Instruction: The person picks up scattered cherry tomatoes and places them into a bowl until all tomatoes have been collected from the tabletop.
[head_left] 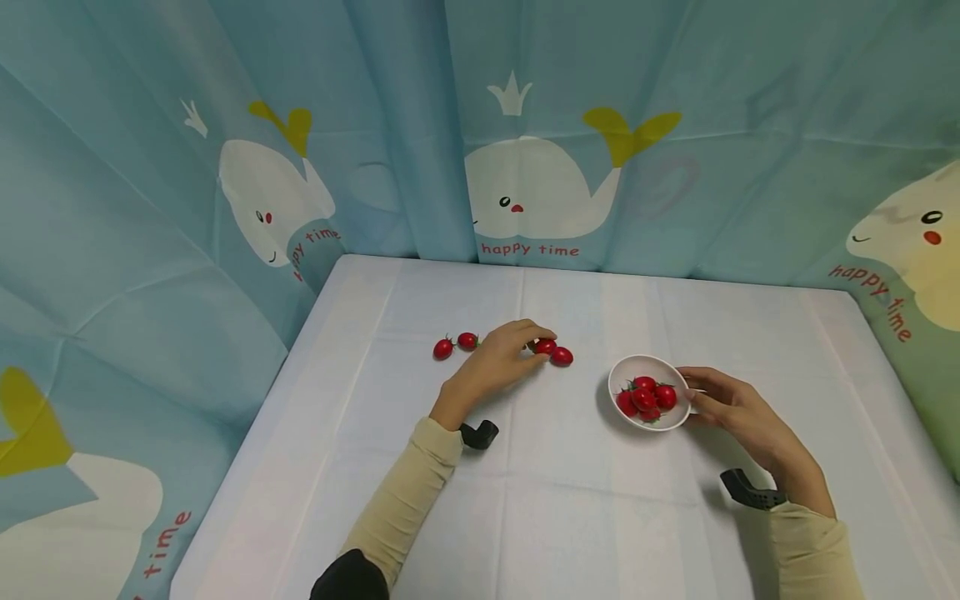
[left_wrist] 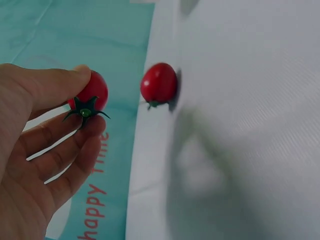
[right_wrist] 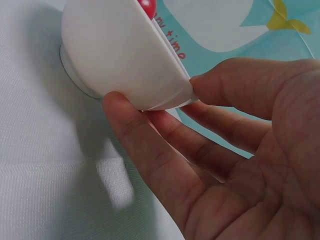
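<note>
My left hand (head_left: 498, 358) pinches a cherry tomato (left_wrist: 96, 90) between thumb and fingertips, its green stem star facing the wrist camera. Another cherry tomato (head_left: 562, 357) lies on the cloth right beside it. A white bowl (head_left: 681, 417) with several cherry tomatoes (head_left: 642, 400) in it is at the right. My right hand (head_left: 746, 417) holds this bowl from its right side. The right wrist view shows the thumb at the rim and fingers (right_wrist: 150, 140) against the outer wall; most of the contents are hidden there.
Two more cherry tomatoes, one of them a round red tomato (head_left: 443, 349), lie left of my left hand. White cloth (head_left: 555, 500) covers the table. A blue curtain (head_left: 420, 167) with whale prints hangs along the back and sides.
</note>
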